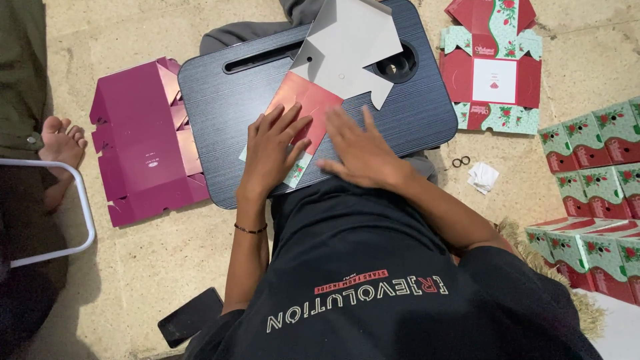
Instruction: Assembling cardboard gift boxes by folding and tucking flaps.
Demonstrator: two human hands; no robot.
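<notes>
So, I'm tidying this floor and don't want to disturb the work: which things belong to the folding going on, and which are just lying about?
In use:
left hand and right hand flat on the red box blank
dark lap tray
flat printed blanks
folded boxes

Lying about:
phone
rubber bands
crumpled paper

**Flat and folded cartons around the lap bench**

A red and grey carton blank (320,93) lies unfolded on the dark bench (220,113), under both hands. Left of it on the floor lies a flattened magenta box (143,143). Beyond the bench's right corner lies an open red and mint-green floral carton (493,67). At the right edge, folded green-and-red floral boxes (593,143) stand in rows. A dark phone (190,317) lies near the left elbow.
</notes>
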